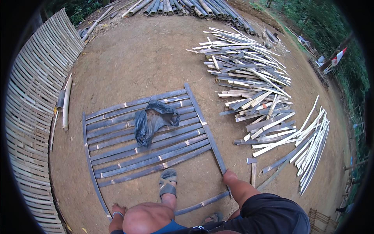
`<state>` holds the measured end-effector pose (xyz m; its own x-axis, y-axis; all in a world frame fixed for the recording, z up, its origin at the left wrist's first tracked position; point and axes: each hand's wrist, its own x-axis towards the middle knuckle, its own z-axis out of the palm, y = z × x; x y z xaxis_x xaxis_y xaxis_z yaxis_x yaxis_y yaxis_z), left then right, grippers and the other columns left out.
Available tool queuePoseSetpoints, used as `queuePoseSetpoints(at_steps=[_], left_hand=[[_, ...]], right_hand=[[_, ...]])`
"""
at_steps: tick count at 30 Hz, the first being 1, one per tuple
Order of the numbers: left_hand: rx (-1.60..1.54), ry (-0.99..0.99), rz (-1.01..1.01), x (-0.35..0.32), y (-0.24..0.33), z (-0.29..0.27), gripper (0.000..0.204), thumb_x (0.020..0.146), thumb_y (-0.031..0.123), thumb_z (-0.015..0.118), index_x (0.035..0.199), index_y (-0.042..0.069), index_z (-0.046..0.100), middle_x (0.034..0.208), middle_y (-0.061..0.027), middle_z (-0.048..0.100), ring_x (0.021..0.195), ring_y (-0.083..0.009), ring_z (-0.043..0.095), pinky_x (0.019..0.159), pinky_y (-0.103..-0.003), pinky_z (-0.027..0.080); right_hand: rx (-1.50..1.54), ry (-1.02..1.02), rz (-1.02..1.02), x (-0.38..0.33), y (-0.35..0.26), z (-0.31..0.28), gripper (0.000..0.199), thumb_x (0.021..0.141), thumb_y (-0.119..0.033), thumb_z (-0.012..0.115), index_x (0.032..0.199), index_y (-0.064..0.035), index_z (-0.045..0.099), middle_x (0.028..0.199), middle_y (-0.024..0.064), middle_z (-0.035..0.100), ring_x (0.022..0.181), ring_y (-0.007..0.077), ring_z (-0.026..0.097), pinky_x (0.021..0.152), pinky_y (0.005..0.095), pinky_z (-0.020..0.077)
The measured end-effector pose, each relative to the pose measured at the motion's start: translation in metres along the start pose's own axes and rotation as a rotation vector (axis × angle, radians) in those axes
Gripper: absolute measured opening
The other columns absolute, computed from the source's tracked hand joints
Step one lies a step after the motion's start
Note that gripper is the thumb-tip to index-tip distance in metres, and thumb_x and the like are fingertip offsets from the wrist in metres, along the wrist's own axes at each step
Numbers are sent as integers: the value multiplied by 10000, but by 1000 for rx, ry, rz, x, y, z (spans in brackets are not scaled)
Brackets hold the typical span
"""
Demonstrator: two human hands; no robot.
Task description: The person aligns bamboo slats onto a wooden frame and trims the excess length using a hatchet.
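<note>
Dark bamboo slats [152, 158] lie on the ground as a ladder-like panel between two long side strips. My right hand [230, 176] is closed around the lower part of the right bamboo strip [205, 124]. At lower left, my left hand [119, 210], with a bracelet at its wrist, is closed by the lower end of the left bamboo strip [90, 163]; its fingers show only in part. A crumpled black plastic bag [143, 130] rests on the slats. One more slat [202, 203] crosses near my feet, partly hidden behind my knee. My sandalled foot [168, 183] stands below the panel.
Split bamboo strips [253, 84] are heaped at right, with a smaller fanned pile [313, 150] nearer. A hatchet-like tool [253, 173] lies beside my right arm. A woven bamboo panel [29, 117] lines the left. Whole bamboo poles [194, 7] are stacked at the back.
</note>
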<state>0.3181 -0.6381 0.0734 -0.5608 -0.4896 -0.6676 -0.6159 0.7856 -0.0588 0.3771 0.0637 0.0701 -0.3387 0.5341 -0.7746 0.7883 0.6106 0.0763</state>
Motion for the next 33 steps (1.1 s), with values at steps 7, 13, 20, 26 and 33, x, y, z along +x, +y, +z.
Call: queuePoseSetpoints(at_steps=[7, 13, 20, 26, 33], left_hand=[[83, 55, 86, 27, -14, 10, 819, 792, 315, 831, 1418, -84, 486, 1406, -328, 531, 1331, -444, 536, 1142, -439, 450], [52, 45, 69, 7, -11, -7, 856, 792, 318, 829, 1451, -80, 457, 1474, -310, 498, 1379, -424, 498, 1176, -431, 414], [43, 89, -62, 8, -47, -4, 905, 777, 315, 835, 1478, -83, 423, 1501, -314, 466, 1419, -410, 455, 1190, -418, 398], [66, 44, -55, 10, -48, 18, 866, 744, 330, 846, 1414, -81, 482, 1437, -318, 504, 1354, -440, 505, 1156, -429, 434], [138, -41, -24, -25, -33, 14, 765, 750, 328, 828, 1334, -63, 527, 1380, -310, 532, 1297, -454, 551, 1125, -449, 465]], right_hand=[[8, 8, -12, 9, 9, 5, 539, 919, -204, 662, 1383, 0, 477, 1357, 251, 631, 1272, 383, 624, 1070, 459, 502], [-6, -18, 0, 4, 12, -2, 562, 897, -199, 692, 1383, -3, 489, 1359, 253, 632, 1268, 383, 628, 1064, 452, 509], [-38, -30, -18, 0, 5, -4, 602, 871, -203, 722, 1386, 5, 489, 1361, 250, 633, 1275, 380, 624, 1072, 452, 509], [-47, -24, -28, 8, 13, 0, 597, 883, -196, 705, 1391, 13, 472, 1359, 262, 629, 1282, 386, 618, 1073, 457, 508], [-64, -6, -23, 17, 15, 10, 546, 909, -197, 671, 1371, 22, 480, 1342, 268, 638, 1264, 393, 630, 1058, 459, 514]])
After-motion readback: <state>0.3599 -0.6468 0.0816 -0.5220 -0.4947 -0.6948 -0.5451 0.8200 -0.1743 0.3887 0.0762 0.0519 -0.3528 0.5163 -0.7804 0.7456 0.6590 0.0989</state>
